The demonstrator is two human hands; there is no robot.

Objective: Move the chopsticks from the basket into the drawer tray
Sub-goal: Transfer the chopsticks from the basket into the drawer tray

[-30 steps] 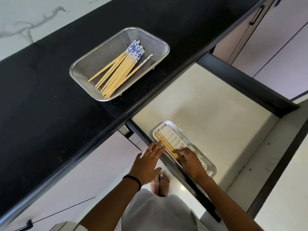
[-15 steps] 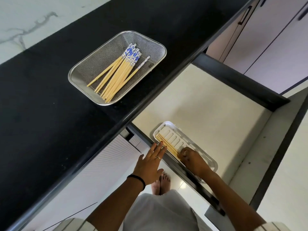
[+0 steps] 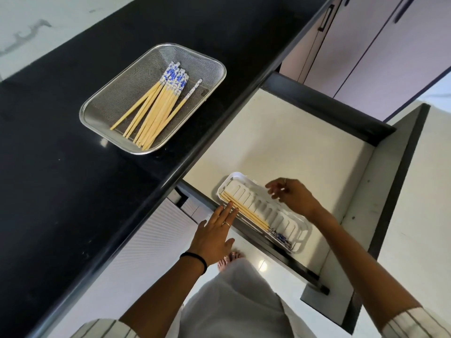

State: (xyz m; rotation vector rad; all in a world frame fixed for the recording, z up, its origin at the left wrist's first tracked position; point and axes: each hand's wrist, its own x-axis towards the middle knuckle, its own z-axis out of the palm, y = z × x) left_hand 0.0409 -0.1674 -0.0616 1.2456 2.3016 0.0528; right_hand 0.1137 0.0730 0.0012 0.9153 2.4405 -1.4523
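Bamboo chopsticks [image 3: 156, 111]: light, stiff, smooth, so they roll and fan out; about a dozen lie loose in the mesh basket [image 3: 212, 65] on the black counter [image 3: 61, 167], blue patterned ends away from the person. A few more [image 3: 246, 212] already sit along the near edge of the white tray [image 3: 301, 236] in the open drawer [image 3: 280, 132]. Left hand [image 3: 214, 232] flat, fingers straight, tips touching tray rim by the sticks. Right hand [image 3: 295, 197] hovers above the tray, fingers loosely spread, seems empty, though blur makes that unsure. Best hold: pinch a small bundle mid-shaft, keep it level, tips aligned, so none slide out.
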